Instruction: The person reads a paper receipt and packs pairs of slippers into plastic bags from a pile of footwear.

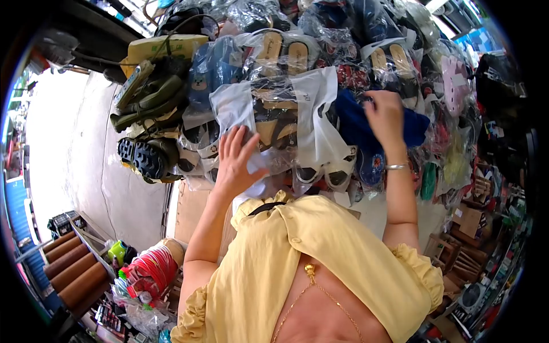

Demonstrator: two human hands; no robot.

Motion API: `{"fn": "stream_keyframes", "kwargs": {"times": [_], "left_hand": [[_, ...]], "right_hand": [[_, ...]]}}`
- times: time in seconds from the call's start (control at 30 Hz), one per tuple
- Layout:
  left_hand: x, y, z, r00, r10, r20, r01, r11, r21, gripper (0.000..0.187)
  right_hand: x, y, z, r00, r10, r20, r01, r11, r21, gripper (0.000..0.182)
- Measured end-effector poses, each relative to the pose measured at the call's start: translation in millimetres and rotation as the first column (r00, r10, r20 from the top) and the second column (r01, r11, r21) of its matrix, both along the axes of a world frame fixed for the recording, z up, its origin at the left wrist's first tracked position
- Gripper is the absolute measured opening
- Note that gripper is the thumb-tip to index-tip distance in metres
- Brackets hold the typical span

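My left hand (235, 160) lies with spread fingers on the lower left part of a clear and white plastic bag (314, 97). Inside that bag are dark slippers with tan insoles (266, 128). To the right, my right hand (386, 117), with a silver bangle at the wrist, is closed on a dark blue cloth (354, 121). The cloth is bunched over the wrapped footwear; its far end spreads out right of my wrist. Just beneath it is a blue shoe (370, 167) with a flower pattern.
Plastic-wrapped slippers and shoes cover the stall, including a pair with tan insoles (283, 54) at the back. Dark green shoes (154, 94) hang at the left edge, pink clogs (454, 86) at the right. Brown rolls (74, 268) and a red string bundle (151, 271) stand lower left.
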State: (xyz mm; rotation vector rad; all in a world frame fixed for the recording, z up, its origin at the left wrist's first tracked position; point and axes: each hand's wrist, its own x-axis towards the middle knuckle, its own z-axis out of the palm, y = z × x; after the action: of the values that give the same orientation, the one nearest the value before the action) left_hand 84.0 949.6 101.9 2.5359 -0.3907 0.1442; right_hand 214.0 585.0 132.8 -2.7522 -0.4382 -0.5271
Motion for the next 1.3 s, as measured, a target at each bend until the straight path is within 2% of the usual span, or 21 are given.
{"fn": "stream_keyframes", "kwargs": {"times": [0.03, 0.07, 0.1, 0.13, 0.17, 0.2, 0.23, 0.27, 0.3, 0.33, 0.37, 0.4, 0.43, 0.47, 0.5, 0.57, 0.67, 0.83, 1.13, 1.3], "left_hand": [[-4, -4, -1, 1.0, -0.014, 0.003, 0.014, 1.0, 0.003, 0.078], [-10, -10, -3, 0.998, -0.043, -0.037, 0.046, 0.996, 0.078, 0.084], [-15, -14, -7, 0.994, -0.069, -0.08, 0.08, 0.985, 0.152, 0.089], [-16, -14, -13, 0.994, -0.077, -0.075, 0.088, 0.984, 0.155, 0.089], [-17, -14, -21, 0.995, -0.085, -0.051, 0.093, 0.979, 0.182, 0.088], [-19, -13, -27, 0.996, -0.089, -0.03, 0.093, 0.973, 0.211, 0.088], [-19, -10, -29, 0.999, -0.045, -0.024, 0.049, 0.976, 0.214, 0.08], [-18, -6, -33, 0.999, -0.04, -0.023, 0.044, 0.975, 0.22, 0.08], [-19, -2, -38, 1.0, -0.006, 0.011, 0.004, 0.983, 0.184, 0.073], [-19, 1, -44, 0.999, 0.029, 0.045, -0.036, 0.989, 0.145, 0.068], [-20, 3, -49, 0.994, 0.063, 0.09, -0.071, 0.994, 0.084, 0.053], [-21, 4, -51, 0.993, 0.07, 0.092, -0.077, 0.993, 0.084, 0.053], [-22, 3, -52, 0.986, 0.117, 0.12, -0.121, 0.992, 0.027, 0.045], [-24, 3, -54, 0.975, 0.167, 0.144, -0.164, 0.986, -0.03, 0.038], [-25, 2, -54, 0.974, 0.175, 0.143, -0.173, 0.985, -0.03, 0.038], [-24, -1, -55, 0.967, 0.177, 0.185, -0.177, 0.984, -0.02, 0.026], [-23, -2, -55, 0.974, 0.151, 0.168, -0.143, 0.988, -0.054, 0.022], [-20, -3, -52, 0.969, 0.123, 0.213, -0.117, 0.992, -0.043, 0.022], [-19, 7, -34, 0.97, 0.109, 0.216, -0.081, 0.988, -0.131, 0.022], [-12, 20, 11, 0.879, 0.148, 0.453, -0.101, 0.987, -0.126, 0.025]], "right_hand": [[-1, 16, -9, 0.978, 0.116, -0.174, -0.094, 0.987, 0.131, 0.014], [-1, 31, -21, 0.911, 0.228, -0.345, -0.129, 0.949, 0.288, 0.013], [4, 40, -41, 0.84, 0.3, -0.452, -0.215, 0.949, 0.231, 0.018], [3, 52, -35, 0.803, 0.338, -0.492, -0.27, 0.941, 0.206, 0.021], [3, 63, -40, 0.786, 0.367, -0.497, -0.273, 0.928, 0.254, 0.014], [4, 71, -46, 0.797, 0.405, -0.448, -0.297, 0.909, 0.293, 0.021], [8, 78, -60, 0.745, 0.456, -0.487, -0.229, 0.86, 0.456, 0.022], [12, 86, -74, 0.688, 0.514, -0.512, -0.14, 0.787, 0.601, 0.024], [12, 92, -80, 0.686, 0.519, -0.511, -0.143, 0.784, 0.604, 0.024], [12, 94, -85, 0.61, 0.625, -0.486, -0.015, 0.623, 0.782, 0.029], [12, 97, -90, 0.548, 0.719, -0.428, 0.139, 0.426, 0.894, 0.034], [13, 101, -90, 0.513, 0.768, -0.385, 0.214, 0.319, 0.923, 0.034], [11, 106, -91, 0.491, 0.792, -0.364, 0.249, 0.272, 0.929, 0.034], [9, 109, -92, 0.475, 0.801, -0.364, 0.26, 0.267, 0.928, 0.034], [7, 111, -91, 0.462, 0.81, -0.36, 0.263, 0.263, 0.928, 0.033], [4, 114, -89, 0.44, 0.813, -0.381, 0.231, 0.307, 0.923, 0.033], [-4, 117, -83, 0.428, 0.813, -0.395, 0.193, 0.345, 0.918, 0.033], [2, 134, -90, 0.494, 0.776, -0.393, 0.176, 0.354, 0.919, 0.032], [-30, 146, -93, 0.472, 0.789, -0.394, 0.142, 0.373, 0.917, 0.032], [-29, 130, -79, 0.494, 0.776, -0.392, 0.139, 0.374, 0.917, 0.031]]}}
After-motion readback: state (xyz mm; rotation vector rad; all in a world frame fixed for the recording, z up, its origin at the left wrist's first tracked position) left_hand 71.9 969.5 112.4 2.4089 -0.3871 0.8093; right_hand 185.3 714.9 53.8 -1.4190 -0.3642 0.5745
